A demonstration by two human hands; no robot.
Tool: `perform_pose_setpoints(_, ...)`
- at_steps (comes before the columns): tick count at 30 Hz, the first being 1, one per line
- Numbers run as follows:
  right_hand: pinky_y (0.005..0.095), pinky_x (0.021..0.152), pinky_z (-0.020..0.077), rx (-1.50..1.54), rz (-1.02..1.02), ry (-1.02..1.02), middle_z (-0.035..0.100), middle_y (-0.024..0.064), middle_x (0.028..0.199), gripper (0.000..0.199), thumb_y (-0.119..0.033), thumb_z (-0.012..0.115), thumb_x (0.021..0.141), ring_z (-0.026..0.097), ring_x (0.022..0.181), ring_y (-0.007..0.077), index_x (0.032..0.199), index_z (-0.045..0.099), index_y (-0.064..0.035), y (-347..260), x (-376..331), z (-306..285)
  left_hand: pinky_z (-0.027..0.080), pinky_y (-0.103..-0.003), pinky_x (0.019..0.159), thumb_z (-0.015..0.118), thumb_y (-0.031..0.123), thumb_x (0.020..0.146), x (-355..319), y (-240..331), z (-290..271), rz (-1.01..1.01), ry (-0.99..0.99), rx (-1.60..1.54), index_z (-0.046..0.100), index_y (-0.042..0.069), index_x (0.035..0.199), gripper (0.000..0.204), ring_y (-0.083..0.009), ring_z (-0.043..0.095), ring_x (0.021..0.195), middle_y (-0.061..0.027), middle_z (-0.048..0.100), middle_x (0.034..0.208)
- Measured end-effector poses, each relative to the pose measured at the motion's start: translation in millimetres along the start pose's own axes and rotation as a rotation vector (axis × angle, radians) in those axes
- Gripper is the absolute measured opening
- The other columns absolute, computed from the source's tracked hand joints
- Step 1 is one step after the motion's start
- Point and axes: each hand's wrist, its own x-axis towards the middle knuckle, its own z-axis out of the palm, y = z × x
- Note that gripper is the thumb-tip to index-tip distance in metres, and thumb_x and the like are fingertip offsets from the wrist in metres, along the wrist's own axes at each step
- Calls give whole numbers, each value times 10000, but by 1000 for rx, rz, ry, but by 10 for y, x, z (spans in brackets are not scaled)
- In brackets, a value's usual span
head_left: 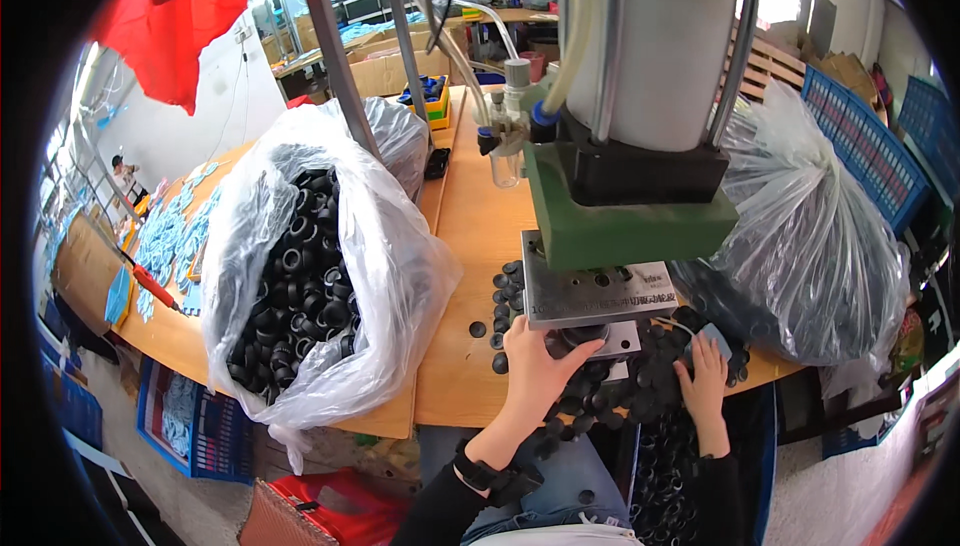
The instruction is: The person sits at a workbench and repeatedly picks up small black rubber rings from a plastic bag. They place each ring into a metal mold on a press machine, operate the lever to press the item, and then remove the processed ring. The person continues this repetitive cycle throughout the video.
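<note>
My left hand (535,366) is at the left side of a bench press with a green head (625,221). Its thumb stretches right, below a steel die plate (600,294), and its fingers stand apart from the thumb. Just above the thumb a round black part (583,334) sits under the plate, partly hidden. Over a small grey-blue box (712,338) right of the press lies my right hand (705,386), fingers spread and stretched out. Small black discs (655,381) lie heaped between my hands, and several more lie left of the press.
A clear plastic bag (400,276) of black rings (305,266) stands open at the left of the wooden table (480,176). At the right is a gathered plastic bag (800,226). Black rings fill a bin (665,476) below the table edge. A blue crate (220,446) sits lower left.
</note>
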Motion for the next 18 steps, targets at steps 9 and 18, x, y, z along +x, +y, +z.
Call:
perform_pose_setpoints(9,482,1094,199,32,134,-132,392,127,1422,527,-319,552,897,328,1324,340,1304,451,0,-102,113,14,349,-429,987,825,338,640,-314,-190,-287,322,87,-62,455,5,1259,795,-364,425,1185,-195,472,1271)
perform_pose_setpoints(18,378,937,386,556,-263,187,541,187,1212,484,-196,671,830,513,1095,309,1224,509,33,-1236,126,-499,461,-403,816,672,69,773,-628,-899,-1841,191,763,470,594,21,991,236,-322,576,937,-137,609,1019)
